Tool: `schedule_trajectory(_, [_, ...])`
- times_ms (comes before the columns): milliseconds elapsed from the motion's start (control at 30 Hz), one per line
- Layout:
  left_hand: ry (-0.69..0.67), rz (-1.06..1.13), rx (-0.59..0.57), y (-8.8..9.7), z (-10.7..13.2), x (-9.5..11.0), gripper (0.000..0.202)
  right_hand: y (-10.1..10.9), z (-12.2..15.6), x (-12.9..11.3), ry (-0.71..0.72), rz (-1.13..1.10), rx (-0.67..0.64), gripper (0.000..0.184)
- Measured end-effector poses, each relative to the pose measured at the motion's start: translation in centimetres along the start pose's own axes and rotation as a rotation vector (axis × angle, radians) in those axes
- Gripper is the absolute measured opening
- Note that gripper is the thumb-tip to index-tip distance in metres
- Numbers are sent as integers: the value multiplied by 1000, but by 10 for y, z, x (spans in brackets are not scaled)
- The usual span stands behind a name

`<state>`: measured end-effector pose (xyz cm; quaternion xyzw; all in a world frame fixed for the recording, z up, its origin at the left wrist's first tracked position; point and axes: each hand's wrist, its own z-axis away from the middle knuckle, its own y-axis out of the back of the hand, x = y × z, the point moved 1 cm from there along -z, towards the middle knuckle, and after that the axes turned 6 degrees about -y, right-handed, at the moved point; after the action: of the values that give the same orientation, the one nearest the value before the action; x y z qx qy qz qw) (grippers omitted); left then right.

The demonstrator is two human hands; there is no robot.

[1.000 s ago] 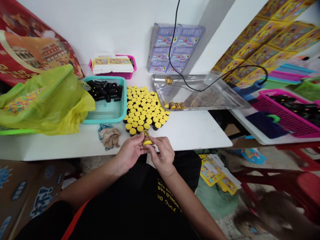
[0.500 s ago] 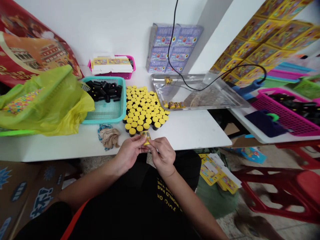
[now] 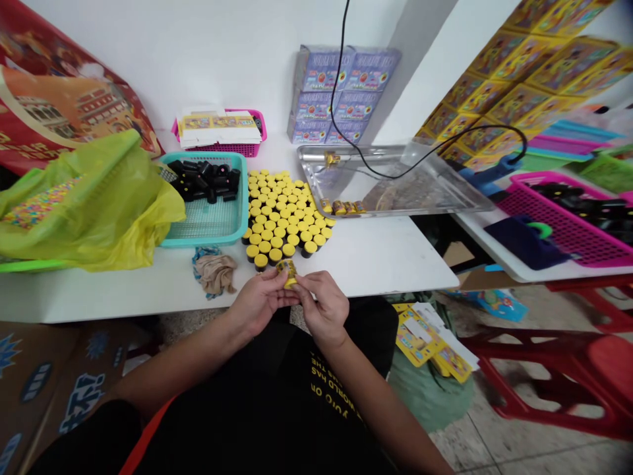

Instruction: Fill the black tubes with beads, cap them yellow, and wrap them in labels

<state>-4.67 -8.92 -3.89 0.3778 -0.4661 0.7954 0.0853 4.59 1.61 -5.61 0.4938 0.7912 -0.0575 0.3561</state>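
Left hand [image 3: 260, 303] and right hand [image 3: 324, 307] both closed, fingertips pinching one small labelled yellow-capped bottle [image 3: 287, 272] over the bench [image 3: 376, 257] edge. Landmark: block of yellow-capped black bottles [image 3: 281, 211], packed tight, caps up, just ahead of the hands, within easy reach; teal basket [image 3: 202, 242] of black cylinders [image 3: 208, 186] beside it, to the left.

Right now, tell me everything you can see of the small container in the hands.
The small yellow-capped cylindrical container tilts between the fingers of the left hand and right hand, above the white table near its front edge. Its side bears a yellow-and-gold printed label, too small to read.
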Motion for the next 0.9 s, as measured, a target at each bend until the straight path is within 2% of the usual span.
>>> schedule_trajectory(100, [17,11,-51,0,1,1,25,4,-2,-2,39,23,-22,22])
schedule_trajectory(200, [44,51,-93,-1,2,4,24,7,-4,-4,-9,38,-40,25])
schedule_trajectory(333, [73,36,-40,-1,1,9,27,6,-5,-5,-13,97,-62,29])
schedule_trajectory(467, [14,-11,14,0,-2,7,31,3,-4,-4,52,103,-56,33])
schedule_trajectory(633, [9,3,36,0,-2,-2,33,1,-2,-2,50,8,-20,29])
schedule_trajectory(800, [23,1,23,1,-2,1,32,3,-3,-2,-1,44,-56,25])
schedule_trajectory(900, [-12,21,31,-1,-2,4,29,4,-3,-3,-16,85,-97,30])
